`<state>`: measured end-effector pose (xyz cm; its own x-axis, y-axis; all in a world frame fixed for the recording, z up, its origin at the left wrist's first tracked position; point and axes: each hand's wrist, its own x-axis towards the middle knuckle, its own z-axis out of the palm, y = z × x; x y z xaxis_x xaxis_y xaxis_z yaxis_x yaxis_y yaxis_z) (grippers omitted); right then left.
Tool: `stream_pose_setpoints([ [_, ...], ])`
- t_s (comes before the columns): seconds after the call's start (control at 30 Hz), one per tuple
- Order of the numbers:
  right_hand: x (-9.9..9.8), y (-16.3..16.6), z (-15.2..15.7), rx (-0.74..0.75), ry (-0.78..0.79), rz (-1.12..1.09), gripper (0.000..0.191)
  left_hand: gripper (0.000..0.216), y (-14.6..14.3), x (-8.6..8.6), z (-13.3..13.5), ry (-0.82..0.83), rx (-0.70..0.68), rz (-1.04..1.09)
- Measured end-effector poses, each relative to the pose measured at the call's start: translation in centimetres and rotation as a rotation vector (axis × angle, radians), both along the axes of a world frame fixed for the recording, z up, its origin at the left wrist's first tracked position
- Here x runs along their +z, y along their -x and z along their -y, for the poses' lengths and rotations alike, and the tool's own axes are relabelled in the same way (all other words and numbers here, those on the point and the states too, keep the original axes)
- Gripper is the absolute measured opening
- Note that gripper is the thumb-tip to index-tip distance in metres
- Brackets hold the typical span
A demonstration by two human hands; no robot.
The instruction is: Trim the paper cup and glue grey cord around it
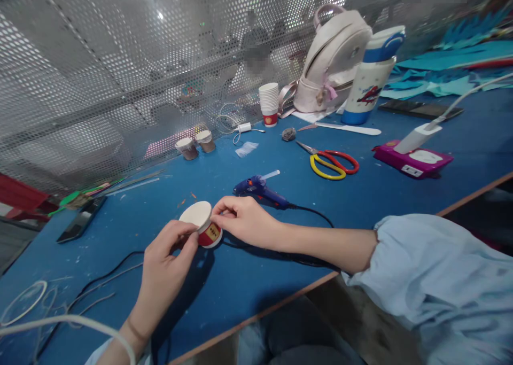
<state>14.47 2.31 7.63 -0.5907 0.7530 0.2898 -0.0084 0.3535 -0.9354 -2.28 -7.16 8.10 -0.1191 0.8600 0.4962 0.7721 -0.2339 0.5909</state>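
Note:
Both my hands hold a small paper cup point(202, 223), white with a red band, tipped on its side just above the blue table point(248, 279). My left hand point(166, 258) grips it from the left with closed fingers. My right hand point(242, 220) pinches its rim from the right, fingers curled. Right behind the right hand lies a blue hot glue gun point(260, 189), its black cord running across the table under my right forearm.
Yellow-and-red scissors point(332, 163) lie mid-table. At the back stand a stack of paper cups point(269, 103), two cut cups point(196, 143), a pink backpack point(334, 60), a bottle point(371, 82) and a perforated metal screen point(120, 60). A phone point(82, 219) lies left, a pink power strip point(412, 159) right.

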Motion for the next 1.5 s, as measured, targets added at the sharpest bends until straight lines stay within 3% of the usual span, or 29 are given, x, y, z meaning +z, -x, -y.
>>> stream_pose_setpoints([
  [0.47,0.1,-0.3,0.1,0.001,-0.047,0.004,0.002,0.01,0.2,0.3,-0.1,0.061,-0.065,0.131],
  [0.7,-0.1,-0.3,-0.2,0.032,-0.126,0.053,0.022,0.012,0.7,0.3,0.0,0.106,-0.087,0.159],
  [0.9,-0.1,-0.6,-0.8,0.094,-0.393,0.084,0.018,0.012,1.0,0.7,0.0,0.059,-0.138,0.067],
  [1.07,-0.4,-0.7,-1.0,0.092,-0.531,0.115,0.017,0.01,1.2,0.6,-0.4,0.034,-0.101,0.029],
  [1.23,-1.0,-0.5,-1.5,0.052,-0.591,0.101,0.016,0.018,1.5,-0.1,-0.8,-0.035,-0.05,0.174],
  [1.37,-1.5,-0.3,-2.1,0.02,-0.569,0.083,0.015,0.015,2.2,-0.3,-1.4,-0.148,0.118,0.13],
  [1.5,-1.9,-0.2,-2.6,0.016,-0.565,0.026,0.014,0.018,3.4,-0.9,-2.3,-0.121,0.281,0.052],
])
